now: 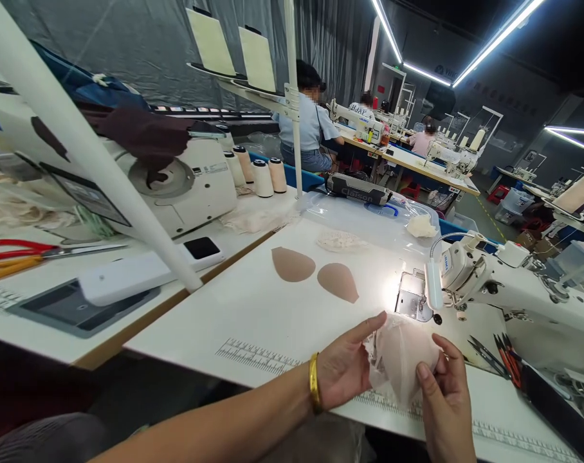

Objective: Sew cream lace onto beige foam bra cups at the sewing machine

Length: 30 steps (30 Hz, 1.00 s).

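A pale, sheer fabric cup piece (404, 354) with a lacy left edge is held up between both hands, just in front of the sewing machine's needle plate (414, 307). My left hand (347, 365), with a gold bracelet at the wrist, grips its left side; the thumb points up and the other fingers go behind the cloth. On the right side, my right hand (444, 386) pinches the cloth between thumb and fingers. Two brown cup-shaped pieces (293, 264) lie flat on the white table, and a lace piece (341, 240) lies behind them.
The lit sewing machine (470, 263) stands at right, with black scissors (489, 355) and red-handled snips (508, 360) beside it. A white pole (99, 167) crosses the left side. Thread cones (262, 178) stand behind. Several people sit at machines farther back.
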Motion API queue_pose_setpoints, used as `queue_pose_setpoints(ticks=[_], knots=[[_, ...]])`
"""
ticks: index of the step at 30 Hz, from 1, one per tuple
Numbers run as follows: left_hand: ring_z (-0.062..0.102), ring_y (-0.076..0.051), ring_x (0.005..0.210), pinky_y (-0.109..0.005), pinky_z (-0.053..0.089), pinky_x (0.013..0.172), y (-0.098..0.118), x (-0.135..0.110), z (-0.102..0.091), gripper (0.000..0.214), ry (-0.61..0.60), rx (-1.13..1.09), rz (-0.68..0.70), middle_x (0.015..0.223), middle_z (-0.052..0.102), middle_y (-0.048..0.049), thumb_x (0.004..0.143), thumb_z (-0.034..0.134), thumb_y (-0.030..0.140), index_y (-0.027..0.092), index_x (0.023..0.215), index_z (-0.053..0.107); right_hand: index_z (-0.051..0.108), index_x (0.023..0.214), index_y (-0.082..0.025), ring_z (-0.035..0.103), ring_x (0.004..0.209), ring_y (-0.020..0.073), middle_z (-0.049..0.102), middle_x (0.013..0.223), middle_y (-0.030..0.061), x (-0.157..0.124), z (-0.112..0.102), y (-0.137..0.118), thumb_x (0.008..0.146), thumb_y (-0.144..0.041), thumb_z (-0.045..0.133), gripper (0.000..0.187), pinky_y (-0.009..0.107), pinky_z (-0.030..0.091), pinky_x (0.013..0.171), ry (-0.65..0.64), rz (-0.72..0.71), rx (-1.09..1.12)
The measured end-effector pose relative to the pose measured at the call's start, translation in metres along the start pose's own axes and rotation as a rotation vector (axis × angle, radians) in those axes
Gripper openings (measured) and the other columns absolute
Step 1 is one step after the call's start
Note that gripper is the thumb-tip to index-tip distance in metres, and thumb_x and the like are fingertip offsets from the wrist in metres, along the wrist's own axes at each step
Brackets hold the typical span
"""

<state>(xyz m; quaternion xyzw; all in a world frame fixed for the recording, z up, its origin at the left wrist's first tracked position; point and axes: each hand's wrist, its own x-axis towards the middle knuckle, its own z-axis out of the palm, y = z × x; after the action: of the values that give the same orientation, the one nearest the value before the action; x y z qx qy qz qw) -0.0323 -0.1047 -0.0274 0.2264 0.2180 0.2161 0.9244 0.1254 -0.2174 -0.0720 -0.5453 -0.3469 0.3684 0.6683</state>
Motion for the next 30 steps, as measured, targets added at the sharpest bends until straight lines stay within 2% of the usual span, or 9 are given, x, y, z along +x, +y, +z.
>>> queue_pose_setpoints(ticks=[3,5,9,14,19,24,27,30], knots=[[0.072,-0.024,0.083,-0.032,0.055,0.080,-0.003,0.000,0.003,0.029,0.046,0.005,0.045,0.088,0.077,-0.0090,0.076,0.084,0.034,0.013,0.093,0.074,0.053,0.133,-0.031,0.067,0.095,0.0201,0.069,0.112,0.0046,-0.004,0.005,-0.002,0.085,-0.047,0.075,0.055,0.033,0.056,0.082,0.007,0.021,0.010],[0.072,-0.022,0.080,-0.031,0.055,0.080,-0.004,0.003,0.006,0.027,0.093,0.006,0.083,0.088,0.077,-0.0089,0.072,0.086,0.028,0.012,0.090,0.075,0.054,0.133,-0.031,0.067,0.097,0.0205,0.069,0.113,0.0048,-0.006,0.010,-0.003,0.086,-0.048,0.075,0.054,0.033,0.056,0.083,0.016,0.023,0.027],[0.071,-0.021,0.078,-0.031,0.055,0.079,-0.004,0.007,0.011,0.034,0.137,-0.014,0.096,0.092,0.077,-0.0096,0.068,0.090,0.028,0.011,0.094,0.076,0.054,0.132,-0.030,0.067,0.104,0.0233,0.069,0.121,0.0069,-0.002,0.010,-0.002,0.082,-0.049,0.078,0.058,0.034,0.057,0.082,-0.004,0.045,0.068],[0.069,-0.021,0.079,-0.030,0.057,0.076,-0.006,0.009,0.013,0.041,0.162,-0.052,0.095,0.089,0.076,-0.0102,0.061,0.095,0.033,0.010,0.089,0.076,0.050,0.131,-0.030,0.070,0.097,0.0230,0.068,0.126,0.0091,0.004,0.011,0.002,0.080,-0.047,0.080,0.062,0.031,0.057,0.071,0.057,0.117,0.173],[0.069,-0.021,0.077,-0.029,0.057,0.073,-0.008,0.012,0.013,0.042,0.187,-0.049,0.113,0.086,0.076,-0.0098,0.060,0.096,0.034,0.010,0.088,0.076,0.049,0.131,-0.029,0.070,0.094,0.0215,0.071,0.118,0.0076,0.002,0.011,0.002,0.080,-0.046,0.081,0.062,0.029,0.055,0.069,0.061,0.134,0.209],[0.071,-0.022,0.079,-0.029,0.056,0.073,-0.006,0.014,0.014,0.038,0.155,0.017,0.138,0.088,0.077,-0.0116,0.065,0.093,0.035,0.010,0.089,0.076,0.048,0.132,-0.030,0.070,0.087,0.0193,0.072,0.113,0.0056,0.001,0.007,0.005,0.084,-0.045,0.078,0.058,0.028,0.055,0.068,0.028,0.138,0.214],[0.072,-0.024,0.083,-0.030,0.056,0.075,0.001,0.011,0.014,0.039,0.141,0.086,0.153,0.091,0.078,-0.0128,0.064,0.093,0.035,0.010,0.090,0.076,0.049,0.131,-0.030,0.071,0.086,0.0205,0.072,0.109,0.0050,0.006,0.013,0.006,0.088,-0.048,0.073,0.053,0.030,0.056,0.067,-0.010,0.097,0.165],[0.072,-0.027,0.085,-0.033,0.057,0.077,0.004,0.007,0.020,0.039,0.129,0.188,0.093,0.091,0.077,-0.0118,0.066,0.092,0.036,0.011,0.092,0.075,0.050,0.134,-0.031,0.069,0.096,0.0240,0.070,0.106,0.0050,0.008,0.018,-0.008,0.098,-0.052,0.056,0.042,0.037,0.059,0.073,-0.130,-0.046,-0.030]])
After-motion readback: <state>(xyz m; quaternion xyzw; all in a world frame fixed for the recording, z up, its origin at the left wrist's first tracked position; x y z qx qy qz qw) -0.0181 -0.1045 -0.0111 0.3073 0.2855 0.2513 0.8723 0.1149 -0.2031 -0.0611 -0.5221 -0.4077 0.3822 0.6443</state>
